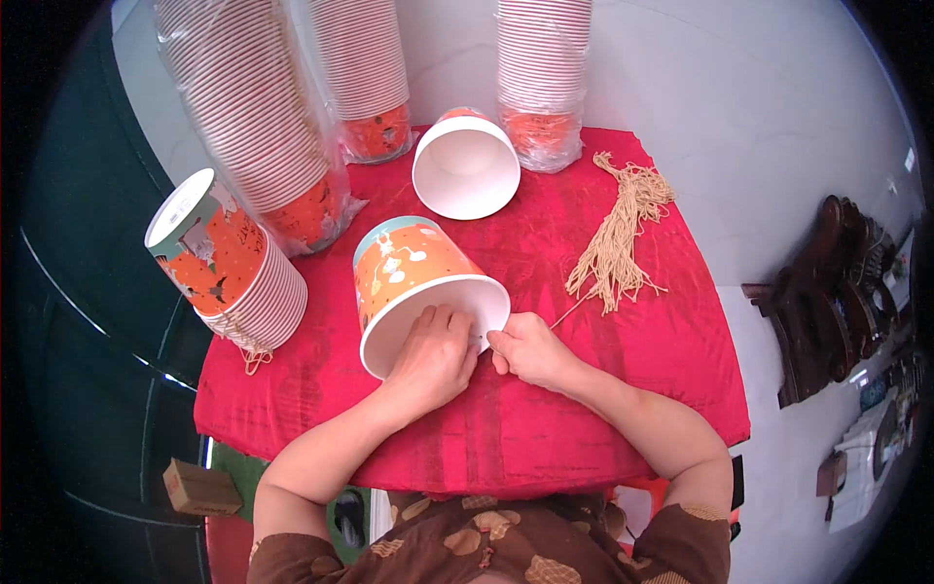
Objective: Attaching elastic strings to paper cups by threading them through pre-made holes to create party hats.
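Okay, biggest first: table under a red cloth (671, 302), most of the work area. Three tall stacks of nested paper buckets in clear plastic stand at the far side: left stack (243, 107), middle stack (360, 63), right stack (545, 58). All show white rims, with orange printed wall at the lower end. Unwrapped stack of orange buckets (233, 263) sits base-up at the table's left, tan cords (251, 341) hanging at its rims.

Work item: orange printed paper bucket with white interior and blue-green base band (413, 261), mid-table, tipped with its mouth toward the person. Second white-lined paper bucket (467, 170) lies on its side just beyond, mouth also this way. Loose bundle of tan cords (623, 234) on the cloth, right side.

Left hand (433, 346): inside the bucket mouth, fingers bent, fingertips partly hidden; can't tell if it grips anything. Right hand (530, 348): closed in a pinch at the rim's right edge, on a thin tan strand (567, 312) running toward the bundle.
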Demonstrator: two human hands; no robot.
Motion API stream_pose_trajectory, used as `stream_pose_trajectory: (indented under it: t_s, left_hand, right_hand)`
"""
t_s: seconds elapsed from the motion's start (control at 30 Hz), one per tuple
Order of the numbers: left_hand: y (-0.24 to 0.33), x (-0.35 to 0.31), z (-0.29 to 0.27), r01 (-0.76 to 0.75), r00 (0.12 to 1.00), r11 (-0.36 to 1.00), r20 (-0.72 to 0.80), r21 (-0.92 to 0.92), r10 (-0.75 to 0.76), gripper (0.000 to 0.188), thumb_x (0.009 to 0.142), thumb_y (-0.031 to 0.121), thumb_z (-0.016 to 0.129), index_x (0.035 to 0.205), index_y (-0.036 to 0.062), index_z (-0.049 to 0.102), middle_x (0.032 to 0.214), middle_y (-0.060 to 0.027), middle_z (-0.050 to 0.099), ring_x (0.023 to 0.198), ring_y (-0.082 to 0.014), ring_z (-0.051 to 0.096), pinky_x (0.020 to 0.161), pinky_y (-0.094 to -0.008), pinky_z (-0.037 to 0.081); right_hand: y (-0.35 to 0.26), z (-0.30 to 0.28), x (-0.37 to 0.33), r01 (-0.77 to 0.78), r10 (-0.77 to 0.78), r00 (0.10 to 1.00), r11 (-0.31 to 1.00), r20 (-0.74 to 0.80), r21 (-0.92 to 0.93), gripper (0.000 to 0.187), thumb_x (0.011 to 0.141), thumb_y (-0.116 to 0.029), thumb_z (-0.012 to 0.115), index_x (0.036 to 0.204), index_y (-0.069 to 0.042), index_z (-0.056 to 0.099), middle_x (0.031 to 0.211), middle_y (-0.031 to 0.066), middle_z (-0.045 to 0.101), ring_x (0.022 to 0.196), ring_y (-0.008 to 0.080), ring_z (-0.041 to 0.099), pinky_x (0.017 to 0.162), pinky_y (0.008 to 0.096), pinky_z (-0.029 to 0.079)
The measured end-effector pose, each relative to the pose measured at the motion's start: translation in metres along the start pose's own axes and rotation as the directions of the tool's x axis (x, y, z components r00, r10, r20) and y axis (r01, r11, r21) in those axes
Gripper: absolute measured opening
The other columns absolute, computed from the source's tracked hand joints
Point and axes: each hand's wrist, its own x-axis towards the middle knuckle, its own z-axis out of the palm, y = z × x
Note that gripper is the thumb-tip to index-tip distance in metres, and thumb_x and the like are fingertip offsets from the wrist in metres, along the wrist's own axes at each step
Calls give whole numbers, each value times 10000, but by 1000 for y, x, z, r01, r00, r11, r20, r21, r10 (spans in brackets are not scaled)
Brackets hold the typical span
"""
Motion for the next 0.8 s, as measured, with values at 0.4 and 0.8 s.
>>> stream_pose_trajectory:
  t_s: [0.4,0.8]
  left_hand:
    - [-6,4,13,-40,998,994,-37,101,44,131,767,55,621,867,-25,594,907,-226,584,887,-395,563,795,-495,447]
    - [-7,6,11,100,995,971,21,-215,-98,89,752,49,614,722,-27,579,828,-201,571,856,-385,563,780,-464,460]
  right_hand:
    - [6,-11,1,218,-279,920,948,-274,-233,298,924,-253,627,805,18,652,574,77,606,514,137,585,487,312,447]
    - [14,-7,1,186,-490,829,696,-270,-694,309,918,-232,590,730,10,634,619,241,620,567,408,638,516,516,499]
